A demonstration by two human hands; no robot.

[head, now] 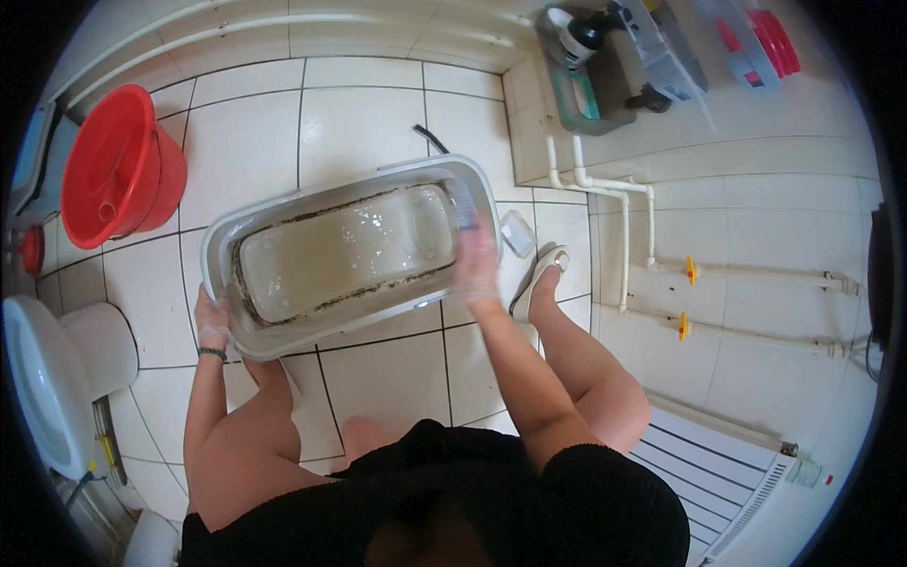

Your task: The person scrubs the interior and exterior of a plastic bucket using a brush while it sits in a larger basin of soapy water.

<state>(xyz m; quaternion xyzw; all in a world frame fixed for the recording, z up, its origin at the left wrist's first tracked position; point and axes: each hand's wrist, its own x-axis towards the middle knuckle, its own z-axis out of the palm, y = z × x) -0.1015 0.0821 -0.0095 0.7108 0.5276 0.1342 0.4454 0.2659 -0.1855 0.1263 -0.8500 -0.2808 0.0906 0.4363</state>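
A pale grey plastic tub [340, 186], shaped like a litter tray, sits at a slant on the tiled floor before me. Dark grime runs in a band around its base, and shallow cloudy liquid [319, 255] covers the bottom. My left hand [212, 319], in a thin clear glove, grips the tub's near left corner. Over the right end is my gloved right hand [476, 266], blurred by motion. It holds a small scrubbing tool [464, 211] against the inner right wall; the blur hides its exact kind.
A red bucket [166, 177] stands at the left, above a white pedestal fixture [53, 383]. A dark strip [431, 138] lies behind the tub. Right of it is a small clear tray [519, 234], near my shoe [531, 283]. Pipes [625, 248] and a radiator [701, 475] line the right wall.
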